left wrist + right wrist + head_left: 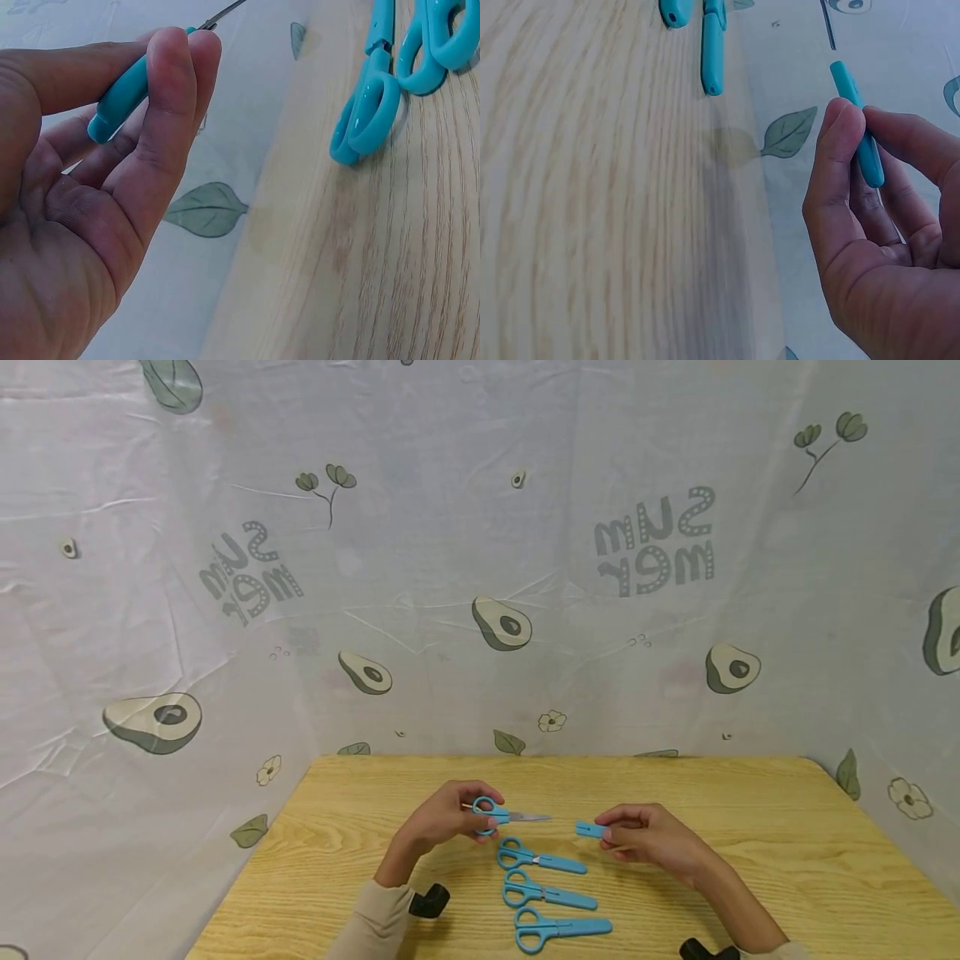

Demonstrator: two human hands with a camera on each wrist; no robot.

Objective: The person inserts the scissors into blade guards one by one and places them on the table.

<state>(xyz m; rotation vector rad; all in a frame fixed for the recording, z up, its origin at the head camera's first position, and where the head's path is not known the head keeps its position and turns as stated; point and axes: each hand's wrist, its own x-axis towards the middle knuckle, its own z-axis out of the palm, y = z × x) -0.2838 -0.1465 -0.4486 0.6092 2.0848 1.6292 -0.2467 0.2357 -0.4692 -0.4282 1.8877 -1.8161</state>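
Avocado-print cloth [480, 568] hangs behind and to both sides of a light wooden desk [750, 860], walling off the work area.

Left hand [442, 817] is raised just above the desk, fingers curled round the blue handle of a pair of scissors [501, 815]. Its bare metal blade points right, toward the other hand, likely so the tip is exposed and easy to line up. The left wrist view shows the handle pinched between thumb and fingers [169, 97], clear of the wood.

Below the gap between the hands, three more blue scissors [546, 893] lie flat on the desk in a stacked row, handles left, tips right. All three have blue caps over the blades, so they read as a sorted, covered batch. They lie close together but I cannot tell whether they touch.

Right hand [648, 835] pinches a small blue blade cap [589, 830] between thumb and fingertips, with the free end aimed left at the bare blade. Cap and blade tip are near each other, roughly level, still apart.
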